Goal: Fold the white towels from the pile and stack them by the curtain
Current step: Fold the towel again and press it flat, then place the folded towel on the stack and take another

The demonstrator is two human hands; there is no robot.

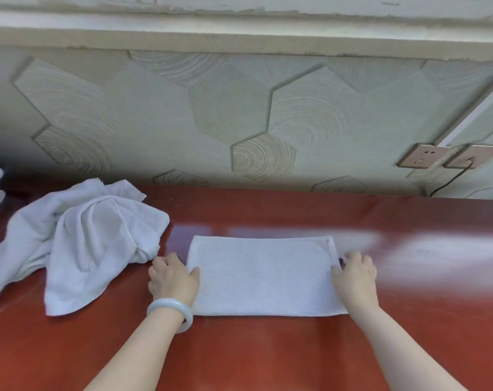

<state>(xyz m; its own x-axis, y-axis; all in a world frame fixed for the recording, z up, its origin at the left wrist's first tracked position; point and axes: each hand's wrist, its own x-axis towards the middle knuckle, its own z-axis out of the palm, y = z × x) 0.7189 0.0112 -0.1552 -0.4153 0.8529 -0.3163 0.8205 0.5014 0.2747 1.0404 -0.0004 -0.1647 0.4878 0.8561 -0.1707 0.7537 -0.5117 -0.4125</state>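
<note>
Towel (263, 275), folded into a flat rectangle, lay on the table (267, 356) between the two sets of fingers. Left hand (173, 277) pinched the left edge, thumb on top, fingers (164, 262) curled beside the edge; right hand (355, 277) held the right edge likewise. Just left of the left fingers lay the crumpled pile (84, 238). A pale bracelet (170, 313) circled the left wrist. Wall sockets (421, 156) sat beyond the right fingers.
</note>
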